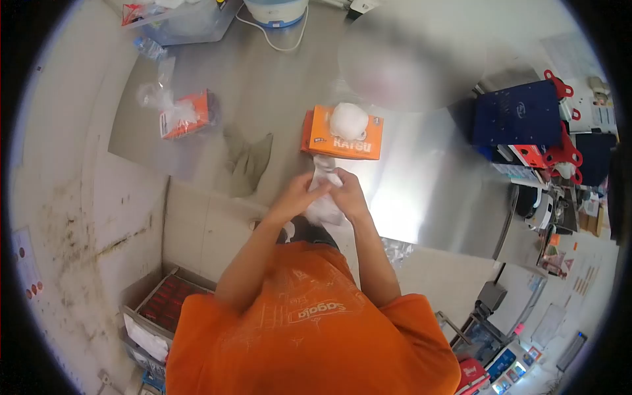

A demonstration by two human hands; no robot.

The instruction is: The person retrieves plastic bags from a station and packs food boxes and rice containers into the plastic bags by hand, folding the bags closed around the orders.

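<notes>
Close to the front edge of the metal table, my left hand [300,196] and my right hand [347,195] come together around a whitish, see-through plastic bag [324,209]. The fingers of both hands are bent and pinching it; its lower part hangs blurred over the edge, and I cannot tell what is inside. Just beyond my hands lies an orange box [322,135] with "KATSU" printed on it, on top of another reddish box. A round white bundle [349,121] rests on this box. To the left, a grey-green cloth or glove [249,161] drapes over the table edge.
Another orange box [187,117], partly covered by clear plastic, sits at the left. A clear plastic tub [191,26] and a white-and-blue appliance with a cord [276,13] stand at the back. A dark blue box [517,113] is at the right. A crate [148,322] stands lower left.
</notes>
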